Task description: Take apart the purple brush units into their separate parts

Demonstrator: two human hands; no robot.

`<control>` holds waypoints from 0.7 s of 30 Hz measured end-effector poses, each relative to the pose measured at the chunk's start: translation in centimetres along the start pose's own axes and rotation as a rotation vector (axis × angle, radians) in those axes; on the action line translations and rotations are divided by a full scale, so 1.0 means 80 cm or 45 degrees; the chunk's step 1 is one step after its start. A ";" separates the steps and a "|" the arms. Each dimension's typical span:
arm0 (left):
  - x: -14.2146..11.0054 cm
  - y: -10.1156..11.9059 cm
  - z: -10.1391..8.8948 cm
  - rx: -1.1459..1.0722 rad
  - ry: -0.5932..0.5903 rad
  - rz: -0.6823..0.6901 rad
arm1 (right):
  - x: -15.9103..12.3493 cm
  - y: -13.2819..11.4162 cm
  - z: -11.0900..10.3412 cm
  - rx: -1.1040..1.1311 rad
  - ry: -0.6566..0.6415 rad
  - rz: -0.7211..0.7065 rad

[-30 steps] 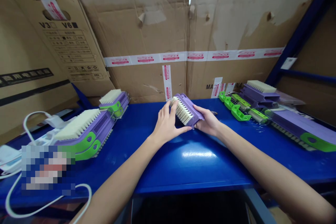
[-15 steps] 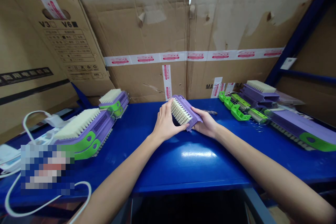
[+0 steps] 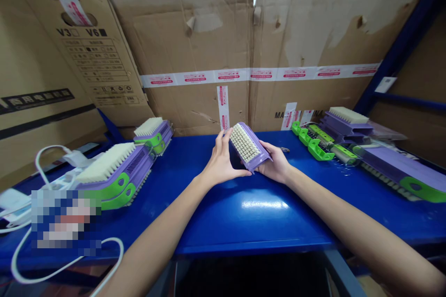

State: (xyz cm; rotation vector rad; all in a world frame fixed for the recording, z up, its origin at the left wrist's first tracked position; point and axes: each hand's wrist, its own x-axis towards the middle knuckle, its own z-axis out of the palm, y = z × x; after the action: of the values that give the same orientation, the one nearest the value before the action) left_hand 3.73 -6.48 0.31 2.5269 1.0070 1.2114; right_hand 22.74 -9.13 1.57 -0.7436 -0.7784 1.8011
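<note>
A purple brush head (image 3: pixel 246 145) with rows of cream bristles is held tilted above the blue table, bristles facing me and to the left. My right hand (image 3: pixel 275 163) grips its right side, with the thumb along the purple edge and the other fingers hidden behind it. My left hand (image 3: pixel 221 161) is spread open at its left side. The left fingertips are at the upper corner and the thumb by the lower corner; whether they touch is hard to tell. Behind my right hand lies a small metal tool (image 3: pixel 285 149), partly hidden.
Purple and green brushes (image 3: pixel 114 167) are stacked on the left, with a smaller pair (image 3: pixel 153 135) behind. On the right lie green clips (image 3: pixel 318 150), purple parts (image 3: pixel 343 127) and a larger brush (image 3: pixel 393 167). A white cable (image 3: pixel 118 253) loops at front left. Cardboard (image 3: pixel 195 46) walls the back.
The brush head has turned so its bristles face me more. My left thumb has come off the bristles to the lower corner. My right hand keeps its hold.
</note>
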 end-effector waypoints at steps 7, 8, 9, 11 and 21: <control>-0.001 0.003 -0.002 -0.062 -0.039 0.025 | -0.004 -0.002 0.002 -0.005 -0.058 0.034; -0.001 0.004 -0.002 -0.074 -0.031 0.017 | -0.005 -0.002 0.002 -0.004 -0.054 0.038; -0.001 0.004 -0.002 -0.081 -0.020 0.009 | -0.005 -0.002 0.003 -0.003 -0.051 0.039; -0.001 0.004 -0.002 -0.077 0.007 -0.002 | -0.006 -0.002 0.003 -0.003 -0.053 0.041; 0.000 0.010 -0.003 0.057 0.060 -0.006 | -0.006 0.001 0.004 -0.007 -0.067 0.085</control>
State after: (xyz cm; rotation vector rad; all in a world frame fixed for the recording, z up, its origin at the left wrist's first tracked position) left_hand 3.93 -7.11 0.81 2.5390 1.0615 1.2669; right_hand 22.63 -9.64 1.76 -0.7360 -0.8017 1.8856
